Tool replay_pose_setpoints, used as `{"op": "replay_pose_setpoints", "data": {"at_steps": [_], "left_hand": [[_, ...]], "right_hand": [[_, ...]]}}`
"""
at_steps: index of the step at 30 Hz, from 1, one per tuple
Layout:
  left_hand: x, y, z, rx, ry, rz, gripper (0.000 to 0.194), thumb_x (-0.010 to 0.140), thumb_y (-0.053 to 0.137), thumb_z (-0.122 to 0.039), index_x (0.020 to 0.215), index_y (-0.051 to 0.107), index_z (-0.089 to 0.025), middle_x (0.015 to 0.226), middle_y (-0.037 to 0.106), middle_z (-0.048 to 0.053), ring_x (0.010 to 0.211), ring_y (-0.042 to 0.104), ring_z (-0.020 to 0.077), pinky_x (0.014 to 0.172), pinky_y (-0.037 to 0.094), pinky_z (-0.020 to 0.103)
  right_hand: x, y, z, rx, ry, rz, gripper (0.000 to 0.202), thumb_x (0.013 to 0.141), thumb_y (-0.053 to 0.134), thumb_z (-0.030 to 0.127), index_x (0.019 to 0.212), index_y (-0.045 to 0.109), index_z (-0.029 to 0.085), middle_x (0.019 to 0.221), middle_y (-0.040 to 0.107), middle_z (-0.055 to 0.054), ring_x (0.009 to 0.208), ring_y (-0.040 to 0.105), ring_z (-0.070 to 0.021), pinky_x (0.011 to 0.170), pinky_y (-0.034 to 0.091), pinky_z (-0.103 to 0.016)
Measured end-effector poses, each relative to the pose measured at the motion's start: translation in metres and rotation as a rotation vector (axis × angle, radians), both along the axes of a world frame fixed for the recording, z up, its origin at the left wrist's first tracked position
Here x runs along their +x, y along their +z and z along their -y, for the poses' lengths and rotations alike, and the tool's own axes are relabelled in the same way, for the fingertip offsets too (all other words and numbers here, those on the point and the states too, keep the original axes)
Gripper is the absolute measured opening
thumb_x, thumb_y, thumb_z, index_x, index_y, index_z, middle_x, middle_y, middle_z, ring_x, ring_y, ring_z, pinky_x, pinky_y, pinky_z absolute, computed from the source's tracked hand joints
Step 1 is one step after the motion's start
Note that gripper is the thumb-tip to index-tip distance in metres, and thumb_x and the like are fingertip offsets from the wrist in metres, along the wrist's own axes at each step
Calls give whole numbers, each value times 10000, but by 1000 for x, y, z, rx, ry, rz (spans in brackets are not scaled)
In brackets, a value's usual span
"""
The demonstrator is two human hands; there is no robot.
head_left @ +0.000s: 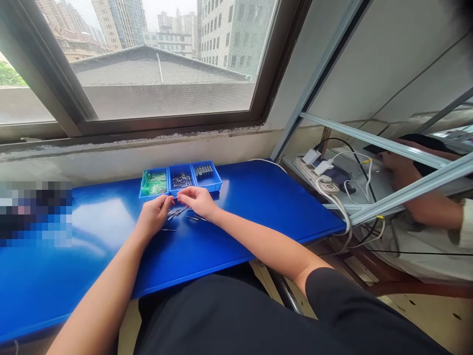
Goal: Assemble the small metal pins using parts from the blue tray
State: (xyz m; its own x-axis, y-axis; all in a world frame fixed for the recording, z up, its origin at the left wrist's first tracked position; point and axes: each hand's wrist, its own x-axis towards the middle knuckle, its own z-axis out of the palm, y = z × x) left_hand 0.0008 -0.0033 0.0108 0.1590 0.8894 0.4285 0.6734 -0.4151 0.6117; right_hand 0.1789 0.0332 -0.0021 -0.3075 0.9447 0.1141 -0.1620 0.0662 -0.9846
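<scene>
My left hand (154,213) is closed, thumb pressed to fingers, just in front of a blue three-part bin (218,185). Facing it, my right hand (199,201) pinches too, its fingertips almost meeting the left ones. A tiny thin pale piece (176,198) spans the gap between them, too small to name. Below the hands, slim metal pins (176,213) lie loose on the blue table, and more metal pins (195,217) lie under my right hand. In the bin, the left compartment has green film, the middle one metal pins (181,180), the right one upright metal cylinders (203,170).
The blue table (251,207) runs along a wall under a window. On the right stands a metal frame (377,140) with a power strip (318,177), plugs and cables behind it. Another person's arm (417,192) reaches in there. A pixelated patch covers the far left.
</scene>
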Motion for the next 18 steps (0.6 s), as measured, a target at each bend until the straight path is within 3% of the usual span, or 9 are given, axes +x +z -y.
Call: {"op": "replay_pose_setpoints", "data": {"at_steps": [5,10,12,15,18], "left_hand": [[-2,-2,-1,20,89,4,407,969,407,-433,842,682,-161,620,608,-1,584,539,131,602,412,244],[-1,-3,-1,18,115,7,390,963,416,-414,842,683,-157,601,594,-5,555,514,125,600,407,243],[0,-2,0,18,110,5,386,960,423,-414,841,685,-156,603,595,-4,555,508,125,598,405,243],[0,-2,0,21,108,4,385,956,431,-419,844,687,-154,630,609,0,561,504,122,597,400,242],[0,-1,0,14,104,3,391,959,424,-417,839,685,-152,632,606,-3,558,500,117,589,392,239]], "right_hand": [[-1,1,-4,-168,-7,-104,193,756,768,242,896,692,134,818,728,-47,689,654,-110,587,533,-207],[1,3,-7,-180,-43,-225,536,773,756,215,1263,541,217,1111,719,-65,822,708,-138,672,581,-257],[3,4,-6,-71,-47,-81,445,802,716,223,1222,572,206,1084,721,-65,808,697,-139,667,570,-262],[6,4,-1,214,-55,288,146,833,658,211,970,685,169,922,730,-46,779,665,-139,732,544,-279],[9,6,4,493,-24,620,131,829,617,127,905,718,163,901,736,-50,835,656,-162,816,512,-304]]}}
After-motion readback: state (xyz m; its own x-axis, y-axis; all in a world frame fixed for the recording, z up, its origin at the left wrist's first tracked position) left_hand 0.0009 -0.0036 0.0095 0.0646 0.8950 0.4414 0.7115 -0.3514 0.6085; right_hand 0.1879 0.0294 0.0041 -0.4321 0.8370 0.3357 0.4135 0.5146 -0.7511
